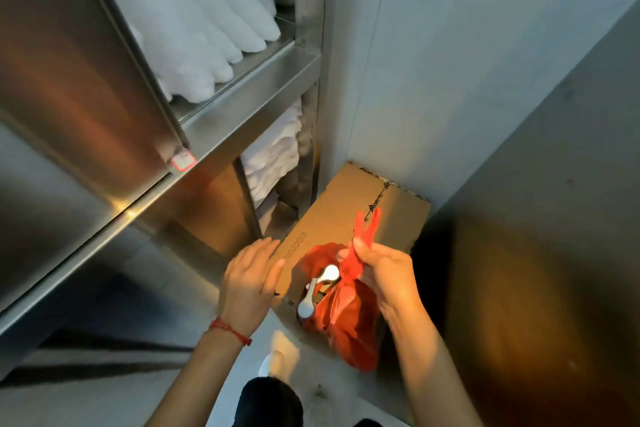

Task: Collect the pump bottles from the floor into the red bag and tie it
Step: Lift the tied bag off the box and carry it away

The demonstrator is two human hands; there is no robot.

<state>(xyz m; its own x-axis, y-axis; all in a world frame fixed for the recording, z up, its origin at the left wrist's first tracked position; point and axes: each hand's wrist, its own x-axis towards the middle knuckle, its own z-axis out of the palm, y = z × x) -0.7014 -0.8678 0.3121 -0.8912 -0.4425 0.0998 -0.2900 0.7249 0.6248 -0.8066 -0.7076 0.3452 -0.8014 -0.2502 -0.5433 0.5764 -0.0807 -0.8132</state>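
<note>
The red plastic bag [349,319] hangs in front of a cardboard box, held up by its handles. My right hand [384,274] is pinched shut on the red handles, whose loose ends stick up above my fingers. Two white pump heads [317,291] poke out of the bag's open mouth; the bottle bodies are hidden inside the plastic. My left hand [251,282] hovers just left of the bag with fingers spread, holding nothing, close to the box's corner.
A closed cardboard box [349,215] stands on the floor against the grey wall. A steel shelf unit [242,80] stacked with folded white towels fills the left. A dark panel [540,253] closes in the right side. My knee and shoe show at the bottom.
</note>
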